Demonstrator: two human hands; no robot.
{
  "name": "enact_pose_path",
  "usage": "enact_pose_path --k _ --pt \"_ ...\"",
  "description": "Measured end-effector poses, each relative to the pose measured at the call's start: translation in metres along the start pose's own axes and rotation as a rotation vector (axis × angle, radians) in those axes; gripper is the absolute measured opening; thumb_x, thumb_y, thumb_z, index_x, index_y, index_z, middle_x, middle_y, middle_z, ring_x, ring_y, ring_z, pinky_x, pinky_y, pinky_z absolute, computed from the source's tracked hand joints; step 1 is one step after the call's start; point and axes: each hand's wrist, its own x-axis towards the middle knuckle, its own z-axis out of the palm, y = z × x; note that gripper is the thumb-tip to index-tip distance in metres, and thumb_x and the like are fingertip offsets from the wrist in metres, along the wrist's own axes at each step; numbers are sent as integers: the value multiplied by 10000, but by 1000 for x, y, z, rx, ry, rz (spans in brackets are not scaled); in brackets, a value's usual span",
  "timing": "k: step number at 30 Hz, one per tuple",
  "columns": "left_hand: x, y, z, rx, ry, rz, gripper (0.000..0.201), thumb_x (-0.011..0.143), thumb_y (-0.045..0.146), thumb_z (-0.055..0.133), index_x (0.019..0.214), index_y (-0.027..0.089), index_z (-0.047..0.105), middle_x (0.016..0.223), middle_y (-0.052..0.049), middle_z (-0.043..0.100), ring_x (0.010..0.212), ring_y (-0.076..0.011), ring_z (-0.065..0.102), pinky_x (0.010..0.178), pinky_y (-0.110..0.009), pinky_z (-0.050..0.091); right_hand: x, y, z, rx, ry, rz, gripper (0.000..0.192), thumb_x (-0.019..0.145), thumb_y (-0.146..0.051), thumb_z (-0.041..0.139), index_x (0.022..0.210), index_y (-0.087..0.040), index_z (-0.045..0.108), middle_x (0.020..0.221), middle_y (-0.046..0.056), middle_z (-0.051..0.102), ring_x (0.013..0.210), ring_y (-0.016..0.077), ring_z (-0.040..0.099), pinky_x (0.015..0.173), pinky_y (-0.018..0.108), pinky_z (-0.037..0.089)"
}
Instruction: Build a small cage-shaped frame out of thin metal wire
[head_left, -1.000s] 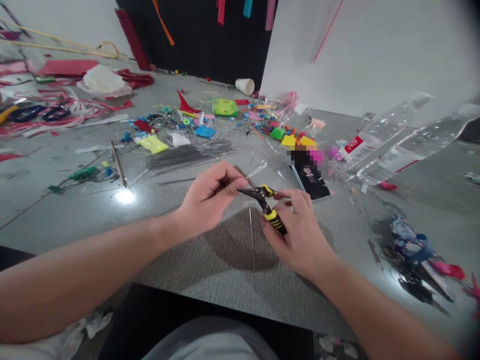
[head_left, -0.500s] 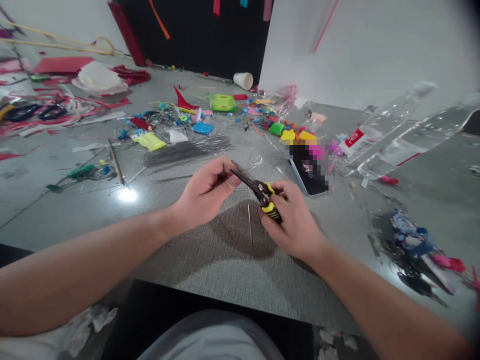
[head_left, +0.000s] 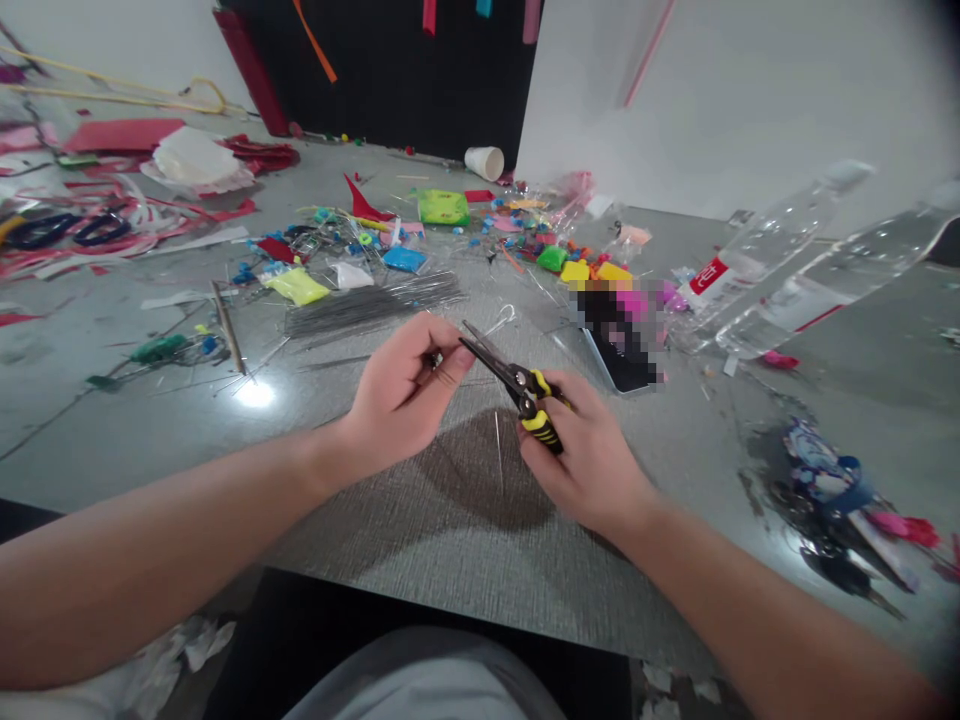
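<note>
Pliers clamped by yellow grips in right hand, nose meeting left hand pinching something tiny, probably thin springy wire, stiff, slippery.

I see my right hand wrapped round yellow-black pliers, nose pointing up-left, touching left hand. Left hand's fingertips pinch a small dark piece; can't tell what. Thin wire lies on grey tabletop btwn hands. Wire bundle just beyond.
</note>
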Motion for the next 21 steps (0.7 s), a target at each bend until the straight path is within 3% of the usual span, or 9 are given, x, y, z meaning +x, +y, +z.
enact_pose_path --k 8,21 --pt "3 3 2 -10 -9 8 164 979 357 648 901 226 587 688 14 517 526 -100 414 445 -260 295 0 -1 3 20 27 -4 28 930 -193 575 938 -181 599 1199 198 614 1206 339 602 1013 545 523" --pt "5 -2 -2 -118 -47 -16 154 936 344 714 874 222 644 717 3 556 595 -120 453 521 -280 358 1 0 3 -23 36 -10 52 924 -219 580 910 -181 613 1127 178 645 1045 314 642 910 504 560"
